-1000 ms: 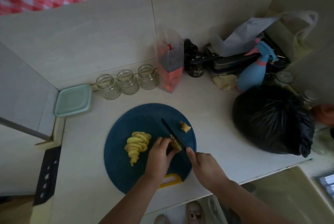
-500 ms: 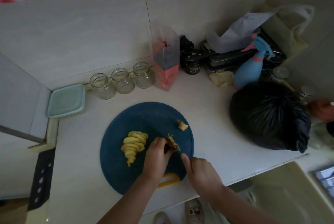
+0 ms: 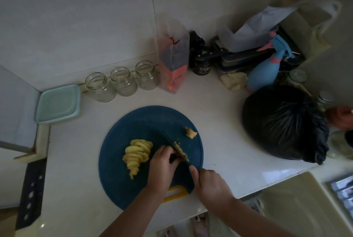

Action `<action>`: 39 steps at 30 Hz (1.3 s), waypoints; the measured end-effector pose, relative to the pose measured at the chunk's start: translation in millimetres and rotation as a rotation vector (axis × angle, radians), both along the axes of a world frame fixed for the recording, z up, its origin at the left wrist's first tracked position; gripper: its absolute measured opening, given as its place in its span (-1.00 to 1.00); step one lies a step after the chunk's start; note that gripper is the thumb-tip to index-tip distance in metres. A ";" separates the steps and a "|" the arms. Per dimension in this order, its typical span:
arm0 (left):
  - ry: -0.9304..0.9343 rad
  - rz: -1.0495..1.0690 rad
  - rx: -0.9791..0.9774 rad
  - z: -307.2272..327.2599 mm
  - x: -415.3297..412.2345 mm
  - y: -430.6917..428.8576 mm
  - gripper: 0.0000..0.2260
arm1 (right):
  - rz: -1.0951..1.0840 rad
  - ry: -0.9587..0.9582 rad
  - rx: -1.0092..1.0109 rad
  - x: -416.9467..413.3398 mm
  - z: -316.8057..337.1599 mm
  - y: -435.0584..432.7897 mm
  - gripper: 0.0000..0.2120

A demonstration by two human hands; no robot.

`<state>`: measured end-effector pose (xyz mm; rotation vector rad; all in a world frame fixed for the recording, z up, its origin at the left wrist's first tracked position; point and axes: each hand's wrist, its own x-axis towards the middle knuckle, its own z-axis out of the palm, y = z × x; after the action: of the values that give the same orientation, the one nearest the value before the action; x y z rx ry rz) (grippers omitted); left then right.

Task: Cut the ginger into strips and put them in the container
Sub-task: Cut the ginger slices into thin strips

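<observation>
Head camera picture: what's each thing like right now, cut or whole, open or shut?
Black knife, gripped, blade on the ginger chunk.
Yellow ginger slices, cut, fanned on the round blue cutting board.
Three clear glass jars, upright, lidless.
Pale green square container, looks lidded.
Black plastic bag, bunched shut.

Dim, soft light; glare on the counter edge (image 3: pixel 275 174), wide-angle bending and blur toward the corners.

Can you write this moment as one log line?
step: slicing ginger | left hand: holds ginger piece | right hand: grips knife, blade on piece | slices: piled on cutting board | container: off the board, far left
</observation>
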<state>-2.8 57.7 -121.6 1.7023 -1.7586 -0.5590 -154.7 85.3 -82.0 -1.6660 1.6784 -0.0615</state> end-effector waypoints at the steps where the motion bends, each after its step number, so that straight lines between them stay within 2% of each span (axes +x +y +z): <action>1: 0.005 -0.002 0.001 -0.1 0.0 -0.4 -0.78 | -0.001 0.005 0.013 0.6 0.2 -1.9 -0.54; 8: 0.045 -0.005 0.004 -4.9 1.7 0.3 -0.78 | 0.030 0.043 0.041 18.3 1.8 -23.4 -0.50; 15: 0.043 -0.046 -0.048 -3.4 5.5 4.2 -0.87 | -0.175 -0.184 0.189 8.5 9.3 -46.5 -0.46; 19: 0.047 -0.014 -0.051 -3.0 1.1 4.8 -0.88 | -0.207 -0.225 0.240 -6.1 11.3 -36.9 -0.41; 27: 0.057 0.033 -0.015 5.5 -0.9 5.0 -0.86 | -0.104 -0.202 0.084 -11.4 12.6 -10.1 -0.45; 39: 0.049 0.010 -0.012 7.0 1.4 0.4 -0.88 | -0.070 -0.182 0.075 -9.9 13.6 -9.1 -0.46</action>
<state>-1.4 58.1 -114.7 1.6742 -1.7151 -0.5799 -164.6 76.3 -68.4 -1.4993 1.5824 -0.1765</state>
